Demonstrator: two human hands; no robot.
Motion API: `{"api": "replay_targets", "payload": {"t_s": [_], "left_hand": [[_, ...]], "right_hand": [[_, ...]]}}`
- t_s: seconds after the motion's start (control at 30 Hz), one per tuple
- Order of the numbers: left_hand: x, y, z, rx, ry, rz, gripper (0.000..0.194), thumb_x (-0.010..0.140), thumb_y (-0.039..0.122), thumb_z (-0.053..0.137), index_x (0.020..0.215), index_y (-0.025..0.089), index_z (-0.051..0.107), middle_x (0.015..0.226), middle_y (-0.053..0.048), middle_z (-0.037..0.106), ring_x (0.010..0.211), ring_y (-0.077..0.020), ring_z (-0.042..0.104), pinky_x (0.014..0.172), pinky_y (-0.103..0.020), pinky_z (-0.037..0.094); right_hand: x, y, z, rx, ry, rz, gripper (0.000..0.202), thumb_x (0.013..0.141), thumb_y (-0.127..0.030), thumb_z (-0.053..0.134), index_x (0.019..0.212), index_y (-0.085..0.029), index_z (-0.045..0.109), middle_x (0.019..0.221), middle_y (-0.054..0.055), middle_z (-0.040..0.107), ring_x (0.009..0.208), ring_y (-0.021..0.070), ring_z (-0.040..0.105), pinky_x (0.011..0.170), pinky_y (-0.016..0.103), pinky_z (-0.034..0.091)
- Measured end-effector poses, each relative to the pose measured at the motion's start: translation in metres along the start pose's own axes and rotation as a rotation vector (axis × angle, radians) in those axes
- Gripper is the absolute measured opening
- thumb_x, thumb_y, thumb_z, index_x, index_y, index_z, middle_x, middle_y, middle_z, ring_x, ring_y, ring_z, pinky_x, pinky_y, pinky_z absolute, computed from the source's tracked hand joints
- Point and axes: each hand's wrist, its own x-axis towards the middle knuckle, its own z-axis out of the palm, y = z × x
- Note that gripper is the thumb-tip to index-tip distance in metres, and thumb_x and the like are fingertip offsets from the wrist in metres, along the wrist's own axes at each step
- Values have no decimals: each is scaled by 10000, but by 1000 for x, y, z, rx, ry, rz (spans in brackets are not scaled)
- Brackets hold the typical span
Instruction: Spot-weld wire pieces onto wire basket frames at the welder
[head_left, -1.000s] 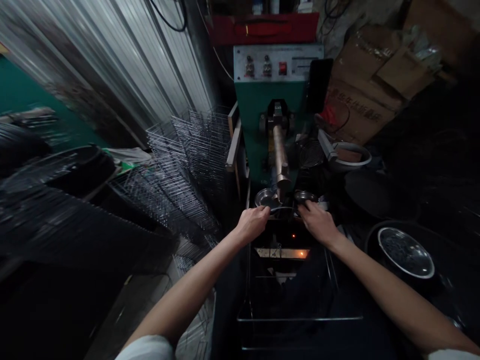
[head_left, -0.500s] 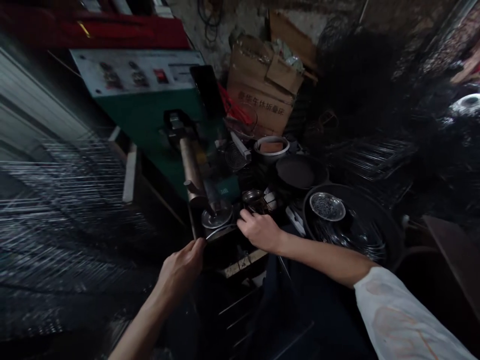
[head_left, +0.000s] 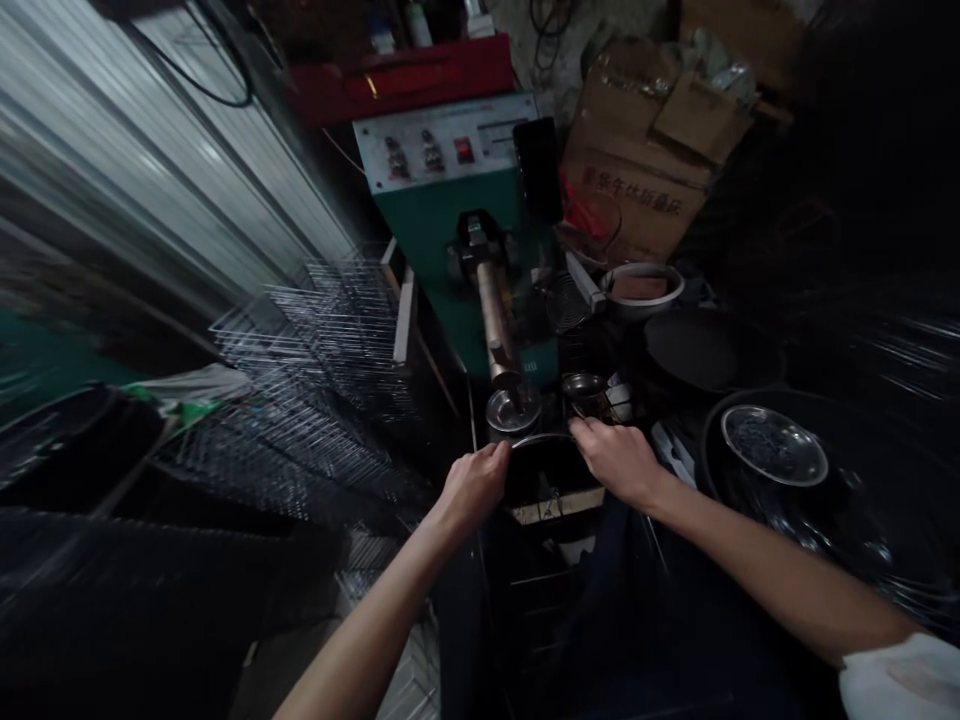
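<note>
The left hand (head_left: 476, 485) pinches the left end of a thin curved wire (head_left: 544, 436), which arcs near the shallow metal dish (head_left: 504, 415) below the green machine's (head_left: 424, 220) jutting arm (head_left: 495, 320). The right hand (head_left: 619, 462) has its fingers curled at the wire's right end, just on the near side of a small bowl (head_left: 585, 385); whether they grip it I cannot tell, as the fingertips are hard to make out. Both wire ends are hidden by the hands. At the left, stacked wire grids (head_left: 322, 345) blur, and the far right sinks into darkness
</note>
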Motion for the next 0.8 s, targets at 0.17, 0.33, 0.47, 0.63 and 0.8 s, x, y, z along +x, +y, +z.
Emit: {"api": "replay_targets", "payload": {"t_s": [0.17,0.33,0.47,0.63,0.8], "left_hand": [[-2,-3,1,-27,31,-7,241,996,134,386,1084,192,602,919,-68,711,740,-198,688,611,-272,395],[-3,-8,8,-26,112,-13,295,1054,230,331,1089,200,622,1004,-85,697,767,-209,705,612,-279,450],[-1,-7,20,5,131,-15,314,1038,189,340,1194,185,612,1093,-111,681,806,-214,720,593,-274,477],[2,-3,21,-3,133,-26,283,1021,175,370,1113,180,637,1034,-96,679,788,-216,714,604,-281,507],[-4,-2,16,-19,157,-71,309,1020,182,363,1197,195,615,1165,-113,644,811,-194,711,620,-269,532]], "right_hand": [[4,-2,1,2,-20,52,311,1060,-167,430,1317,-158,605,1083,120,736,871,258,743,632,297,517],[4,-1,10,28,48,36,279,1068,-219,456,1264,-175,649,1165,118,711,903,232,737,616,285,505],[3,-2,14,-1,70,-5,354,1048,-131,430,1341,-193,621,1232,122,684,900,206,735,611,269,489],[6,-2,-2,-8,-24,4,327,1033,-117,434,1267,-204,645,997,69,739,833,238,741,582,270,458],[1,-6,0,14,21,65,296,1056,-160,431,1264,-213,635,1150,82,711,868,224,740,590,263,466]]}}
